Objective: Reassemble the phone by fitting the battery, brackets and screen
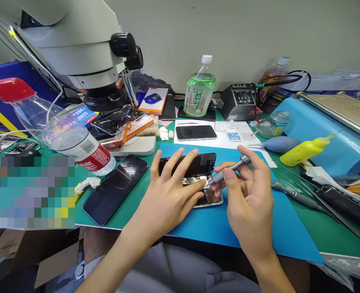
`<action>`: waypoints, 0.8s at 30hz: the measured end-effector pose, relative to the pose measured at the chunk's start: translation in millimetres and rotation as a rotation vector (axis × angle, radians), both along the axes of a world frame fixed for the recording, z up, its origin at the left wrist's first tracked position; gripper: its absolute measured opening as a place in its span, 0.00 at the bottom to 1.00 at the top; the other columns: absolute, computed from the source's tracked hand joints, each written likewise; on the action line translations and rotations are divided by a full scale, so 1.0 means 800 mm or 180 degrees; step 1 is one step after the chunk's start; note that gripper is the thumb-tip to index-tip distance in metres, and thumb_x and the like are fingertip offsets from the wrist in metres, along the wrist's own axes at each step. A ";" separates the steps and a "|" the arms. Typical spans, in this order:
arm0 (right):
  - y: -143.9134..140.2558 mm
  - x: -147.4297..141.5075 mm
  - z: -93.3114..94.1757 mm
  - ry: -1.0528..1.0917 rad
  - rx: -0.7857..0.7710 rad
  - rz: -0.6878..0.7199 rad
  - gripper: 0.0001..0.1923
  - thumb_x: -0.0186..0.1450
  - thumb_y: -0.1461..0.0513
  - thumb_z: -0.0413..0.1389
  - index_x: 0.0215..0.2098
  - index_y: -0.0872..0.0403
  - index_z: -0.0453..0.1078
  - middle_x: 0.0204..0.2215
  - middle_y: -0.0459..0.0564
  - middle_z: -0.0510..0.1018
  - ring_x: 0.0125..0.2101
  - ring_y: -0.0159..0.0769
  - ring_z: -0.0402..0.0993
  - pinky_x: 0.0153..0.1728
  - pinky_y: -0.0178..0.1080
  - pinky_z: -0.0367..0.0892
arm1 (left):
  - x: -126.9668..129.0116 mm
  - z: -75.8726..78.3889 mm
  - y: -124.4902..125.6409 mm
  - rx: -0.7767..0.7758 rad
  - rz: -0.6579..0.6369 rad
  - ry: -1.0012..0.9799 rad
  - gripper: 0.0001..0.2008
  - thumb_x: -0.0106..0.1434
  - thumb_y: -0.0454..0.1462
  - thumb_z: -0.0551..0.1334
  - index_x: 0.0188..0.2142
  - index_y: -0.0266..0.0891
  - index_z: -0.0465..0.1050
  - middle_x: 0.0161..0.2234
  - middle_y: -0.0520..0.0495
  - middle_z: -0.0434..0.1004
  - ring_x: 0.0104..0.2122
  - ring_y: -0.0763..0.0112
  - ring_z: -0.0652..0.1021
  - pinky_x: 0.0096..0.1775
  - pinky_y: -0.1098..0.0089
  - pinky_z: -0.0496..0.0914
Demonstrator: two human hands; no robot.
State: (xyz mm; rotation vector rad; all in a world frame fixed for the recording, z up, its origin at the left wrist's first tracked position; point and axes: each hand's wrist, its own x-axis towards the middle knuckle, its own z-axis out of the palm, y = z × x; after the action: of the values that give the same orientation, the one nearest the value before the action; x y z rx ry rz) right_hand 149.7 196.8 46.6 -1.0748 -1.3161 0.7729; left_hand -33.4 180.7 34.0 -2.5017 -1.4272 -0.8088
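Observation:
An opened phone (214, 197) lies on the blue mat (210, 234), its inner parts showing and its screen (209, 162) tilted up at the back. Across it stretches my left hand (170, 195) with spread fingers. The middle to little fingers reach over the raised screen, while the index fingertip and thumb are down at the phone's inside. In my right hand (249, 195) is a grey precision screwdriver (219, 177), gripped between thumb and fingers and slanting down to the left. Its tip is by my left index fingertip; what it touches is too small to tell.
A dark phone (115, 189) lies to the left, near a water bottle (85, 146) under the microscope (85, 61). Behind stand another phone (196, 132) and a green drink bottle (199, 93). Right are a second screwdriver (298, 197), tweezers (338, 213) and a yellow needle bottle (306, 150).

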 end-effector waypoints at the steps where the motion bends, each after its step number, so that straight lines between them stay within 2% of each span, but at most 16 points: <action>1: 0.000 0.000 -0.001 0.0007 -0.0002 -0.0026 0.25 0.78 0.54 0.61 0.70 0.45 0.64 0.44 0.48 0.82 0.27 0.30 0.77 0.27 0.36 0.80 | 0.000 0.001 0.000 -0.0004 -0.0001 -0.0005 0.13 0.79 0.45 0.62 0.59 0.56 0.82 0.80 0.44 0.55 0.79 0.47 0.56 0.77 0.31 0.39; 15: 0.000 0.001 -0.001 -0.0041 -0.0034 0.0028 0.25 0.77 0.53 0.60 0.70 0.44 0.63 0.46 0.49 0.82 0.27 0.32 0.78 0.28 0.38 0.80 | 0.000 0.001 -0.001 -0.0023 -0.0009 -0.0041 0.13 0.78 0.43 0.64 0.58 0.55 0.82 0.80 0.44 0.57 0.79 0.47 0.57 0.76 0.30 0.40; 21: -0.001 0.000 -0.001 0.0015 -0.0073 0.0049 0.26 0.77 0.53 0.61 0.70 0.44 0.63 0.49 0.51 0.83 0.27 0.32 0.77 0.28 0.39 0.81 | 0.000 0.000 0.000 0.0018 -0.0009 -0.0055 0.13 0.78 0.43 0.63 0.58 0.55 0.82 0.80 0.44 0.56 0.79 0.47 0.57 0.77 0.31 0.40; 24: -0.001 0.000 -0.001 0.0024 -0.0075 0.0058 0.26 0.77 0.53 0.61 0.70 0.44 0.63 0.48 0.50 0.83 0.27 0.32 0.77 0.28 0.39 0.81 | -0.001 0.000 -0.001 0.0004 -0.0001 -0.0035 0.13 0.78 0.43 0.63 0.58 0.55 0.82 0.80 0.44 0.56 0.79 0.47 0.57 0.77 0.30 0.40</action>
State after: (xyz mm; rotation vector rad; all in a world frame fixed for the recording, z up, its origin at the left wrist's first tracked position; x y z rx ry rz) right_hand 149.5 196.1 46.2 -1.0789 -1.3150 0.8068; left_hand -33.9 180.0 34.1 -2.5004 -1.4294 -0.8243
